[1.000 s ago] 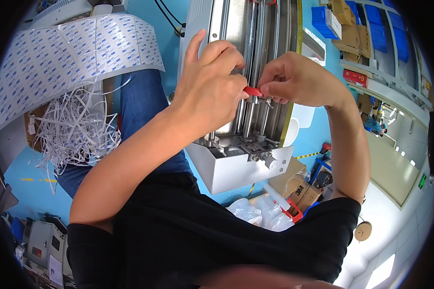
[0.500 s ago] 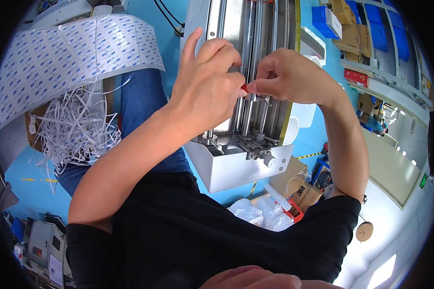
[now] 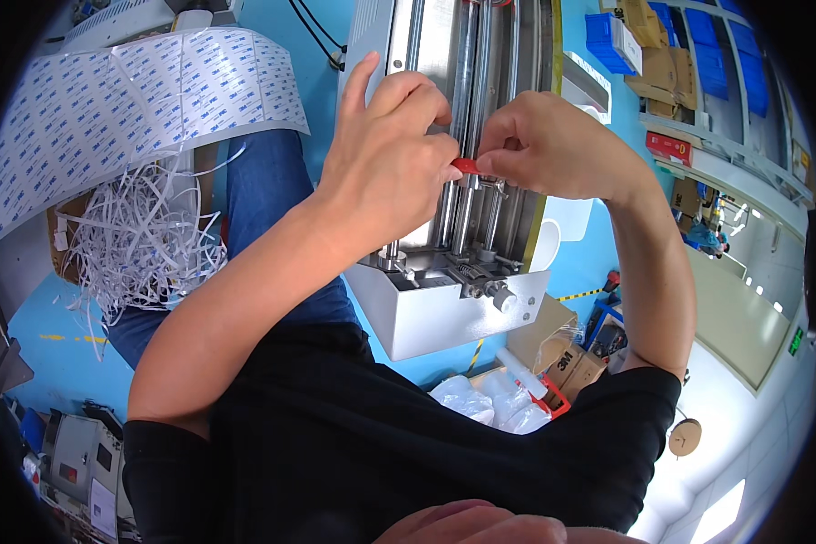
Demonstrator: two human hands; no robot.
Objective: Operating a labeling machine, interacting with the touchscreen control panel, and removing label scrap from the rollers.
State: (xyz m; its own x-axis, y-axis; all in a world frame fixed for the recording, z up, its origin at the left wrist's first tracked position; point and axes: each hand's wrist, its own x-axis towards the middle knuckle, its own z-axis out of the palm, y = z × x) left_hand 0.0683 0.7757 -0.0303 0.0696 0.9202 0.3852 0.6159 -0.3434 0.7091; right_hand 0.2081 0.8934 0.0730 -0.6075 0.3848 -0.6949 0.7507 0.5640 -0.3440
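Note:
Between my two hands is a short red strip (image 3: 466,166), its exact kind too small to make out. My left hand (image 3: 385,150) pinches its left end between thumb and fingertips, with the little-finger side raised. The fingers of my right hand (image 3: 553,150) are curled, with thumb and forefinger closed on the right end. Both hands hover over the metal rods (image 3: 463,218) of a white-cased machine (image 3: 453,317). Below them sit a small bracket with a spring and a round knob (image 3: 504,300) at its near end.
A printed sheet of backing paper (image 3: 154,86) spreads at the left, above a heap of shredded white strips (image 3: 145,245). At the right of the machine stands a white roll (image 3: 546,245). Cardboard boxes (image 3: 576,367) and plastic bags (image 3: 490,403) lie near its front corner.
My right hand has shifted slightly right, away from my left. More of the red strip shows between my fingertips.

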